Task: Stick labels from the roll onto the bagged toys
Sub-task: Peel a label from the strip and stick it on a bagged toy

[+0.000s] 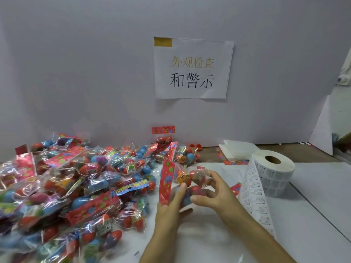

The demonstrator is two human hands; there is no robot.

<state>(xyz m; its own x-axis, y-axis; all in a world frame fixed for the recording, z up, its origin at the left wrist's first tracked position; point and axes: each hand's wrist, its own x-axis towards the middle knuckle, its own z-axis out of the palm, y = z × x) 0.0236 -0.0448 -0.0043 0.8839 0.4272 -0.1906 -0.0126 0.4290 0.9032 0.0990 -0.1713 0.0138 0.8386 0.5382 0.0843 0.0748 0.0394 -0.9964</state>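
Both hands are holding one bagged toy (pixel 191 180) just above the tabletop (pixel 313 196). The left hand (pixel 169 207) is gripping it from below, beside its red header card, and the right hand (pixel 216 192) is pinching the clear film from the other side. The bag is apparently being readied for a label; whether one is already on it, I cannot tell. Next, one hand is needing to reach right for the label roll (pixel 273 168), whose loose strip (pixel 254 202) is trailing just beside the right wrist. The pile of bags (pixel 76 186) is lying to the left.
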